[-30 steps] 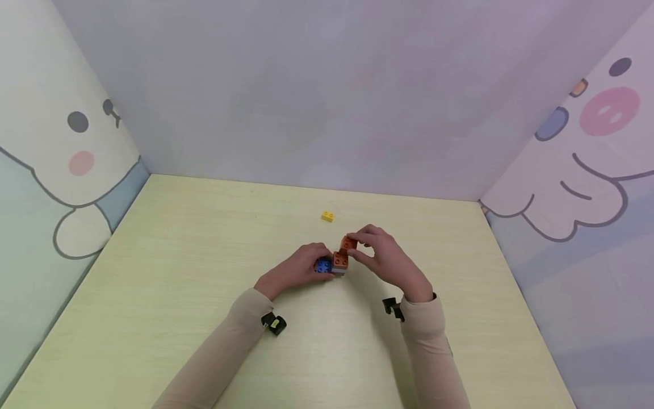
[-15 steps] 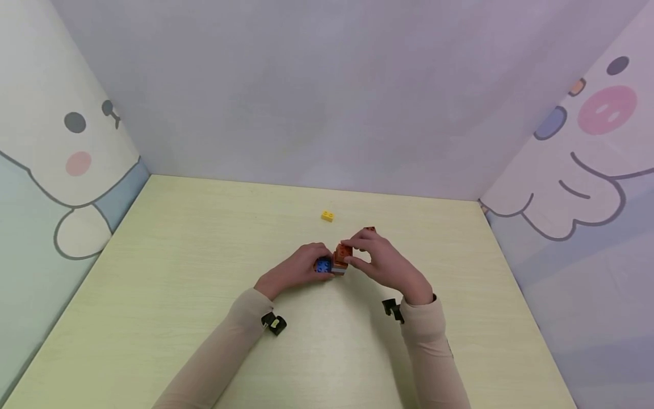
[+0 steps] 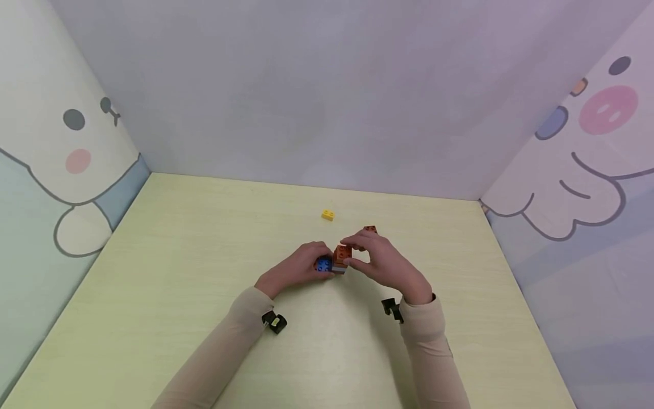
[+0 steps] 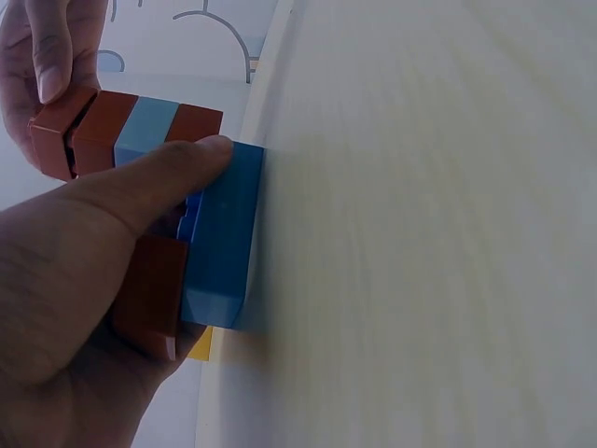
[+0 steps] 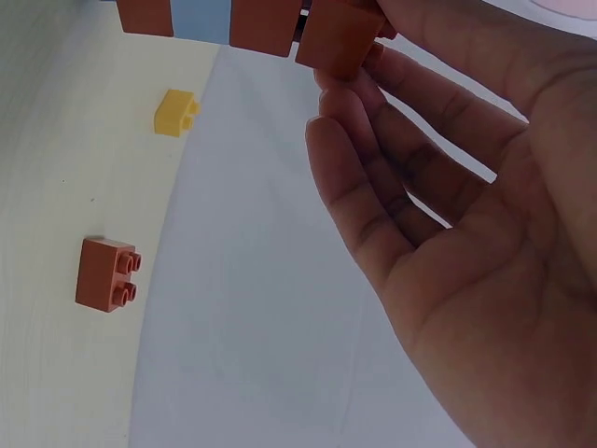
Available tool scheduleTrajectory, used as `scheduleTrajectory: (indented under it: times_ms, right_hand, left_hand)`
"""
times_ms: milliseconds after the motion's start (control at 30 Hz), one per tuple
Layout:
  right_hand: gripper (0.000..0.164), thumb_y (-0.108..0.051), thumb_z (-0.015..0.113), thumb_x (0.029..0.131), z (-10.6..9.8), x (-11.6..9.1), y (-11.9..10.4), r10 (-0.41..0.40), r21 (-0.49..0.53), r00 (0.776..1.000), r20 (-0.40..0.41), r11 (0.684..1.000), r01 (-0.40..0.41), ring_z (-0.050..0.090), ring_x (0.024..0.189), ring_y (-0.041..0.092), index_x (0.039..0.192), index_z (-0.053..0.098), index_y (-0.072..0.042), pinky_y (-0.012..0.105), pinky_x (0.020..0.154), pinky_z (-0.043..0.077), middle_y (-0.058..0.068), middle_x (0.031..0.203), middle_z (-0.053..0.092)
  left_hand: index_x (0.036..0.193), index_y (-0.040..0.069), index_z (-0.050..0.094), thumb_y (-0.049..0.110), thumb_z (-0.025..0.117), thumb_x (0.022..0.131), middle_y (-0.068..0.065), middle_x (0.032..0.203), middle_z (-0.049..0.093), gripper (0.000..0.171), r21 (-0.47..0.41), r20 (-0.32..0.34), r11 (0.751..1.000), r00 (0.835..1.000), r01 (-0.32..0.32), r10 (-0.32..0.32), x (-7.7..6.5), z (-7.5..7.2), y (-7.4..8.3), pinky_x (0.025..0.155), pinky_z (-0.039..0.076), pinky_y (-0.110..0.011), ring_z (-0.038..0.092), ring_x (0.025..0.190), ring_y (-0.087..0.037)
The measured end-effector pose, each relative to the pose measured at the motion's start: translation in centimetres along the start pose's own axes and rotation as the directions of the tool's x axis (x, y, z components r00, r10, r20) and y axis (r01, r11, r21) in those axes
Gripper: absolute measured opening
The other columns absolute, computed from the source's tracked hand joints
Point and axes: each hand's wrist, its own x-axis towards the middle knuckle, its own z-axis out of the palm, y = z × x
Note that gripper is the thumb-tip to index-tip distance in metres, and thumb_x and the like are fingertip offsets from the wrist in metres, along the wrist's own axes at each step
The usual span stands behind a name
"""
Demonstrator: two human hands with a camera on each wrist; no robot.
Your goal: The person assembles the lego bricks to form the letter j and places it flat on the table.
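Note:
My left hand (image 3: 296, 268) grips a build of toy bricks low on the table. Its thumb lies along the side of a long blue brick (image 4: 224, 233), the base of the build. A red-brown brick (image 4: 157, 289) sits on one end of that base; on the other rises a column with a grey-blue brick (image 4: 146, 131) between red-brown ones. My right hand (image 3: 384, 258) pinches the topmost red-brown brick (image 5: 338, 37) between thumb and fingers. That brick sits slightly askew on the column, a thin dark gap showing beneath it in the left wrist view.
Behind my right hand, a loose red-brown brick (image 5: 104, 273) lies on the pale table (image 3: 204, 227). A small yellow brick (image 3: 328, 215) lies farther back, near the grey wall (image 3: 306, 113). Side walls with cartoon animals enclose the table left and right.
My right hand has moved slightly left and down, bringing its brick from beside the column's top onto it. The loose red-brown brick has come into view behind that hand. My left hand stays put.

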Motion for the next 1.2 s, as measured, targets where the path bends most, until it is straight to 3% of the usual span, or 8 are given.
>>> scheduleTrajectory:
  times_ms: [500, 867, 1100, 1200]
  right_hand:
    - [0.030, -0.020, 0.075, 0.094, -0.1, 0.6, -0.3, 0.003, -0.023, 1.000, 0.025, 1.000, -0.002, 0.063, 0.099, 0.015, 0.121, 0.074, -0.009, 0.034, 0.086, 0.055, 0.002, 0.108, 0.070]
    - [0.032, -0.019, 0.074, 0.095, -0.3, 1.2, -0.4, 0.025, -0.002, 0.997, 0.073, 1.000, -0.025, 0.065, 0.105, 0.026, 0.125, 0.073, -0.009, 0.043, 0.089, 0.054, 0.003, 0.112, 0.071]
    - [0.030, -0.021, 0.075, 0.093, -0.3, 1.2, -0.4, 0.043, 0.003, 0.997, 0.062, 0.999, -0.043, 0.065, 0.100, 0.018, 0.122, 0.075, -0.011, 0.032, 0.085, 0.052, 0.001, 0.110, 0.072]
    - [0.029, -0.020, 0.075, 0.093, -0.3, 1.2, -0.4, 0.051, 0.006, 0.996, 0.069, 0.999, -0.051, 0.065, 0.099, 0.019, 0.121, 0.075, -0.011, 0.034, 0.084, 0.053, 0.002, 0.109, 0.072]
  left_hand:
    - [0.118, 0.010, 0.068, 0.029, 0.078, 0.091, -0.002, 0.111, 0.069, 0.034, -0.007, -0.001, 1.000, 1.000, -0.001, 0.001, -0.1, 0.0, -0.3, 0.092, 0.052, -0.033, 0.060, 0.099, -0.012]
    - [0.119, 0.010, 0.068, 0.029, 0.078, 0.091, -0.002, 0.112, 0.068, 0.035, -0.011, -0.004, 1.000, 1.000, 0.002, -0.002, -0.1, -0.1, -0.4, 0.093, 0.052, -0.033, 0.060, 0.100, -0.013]
    - [0.118, 0.011, 0.069, 0.030, 0.078, 0.091, -0.002, 0.111, 0.068, 0.034, -0.010, 0.001, 1.000, 1.000, 0.003, -0.003, 0.1, 0.0, -0.4, 0.093, 0.052, -0.032, 0.060, 0.099, -0.012]
    - [0.118, 0.010, 0.069, 0.030, 0.078, 0.091, -0.002, 0.111, 0.068, 0.034, -0.011, 0.005, 1.000, 1.000, 0.010, -0.010, 0.1, 0.0, -0.3, 0.093, 0.052, -0.033, 0.060, 0.099, -0.012]
